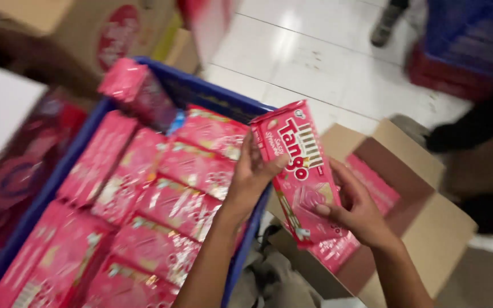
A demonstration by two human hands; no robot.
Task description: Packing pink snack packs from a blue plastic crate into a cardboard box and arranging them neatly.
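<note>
Bright pink on the flat glossy wafer packet [302, 171], with white lettering, a row of white-and-brown stripes near its top, and a paler pink picture lower down. Same hot pink, flecked with yellowish and white patches, across the rows of plastic-wrapped packets [161, 199] lying in the deep blue plastic crate [223, 100]. Plain tan brown on the open cardboard box [429, 222], more pink inside it, and glossy white with thin dark seams on the tiled floor [326, 51].
</note>
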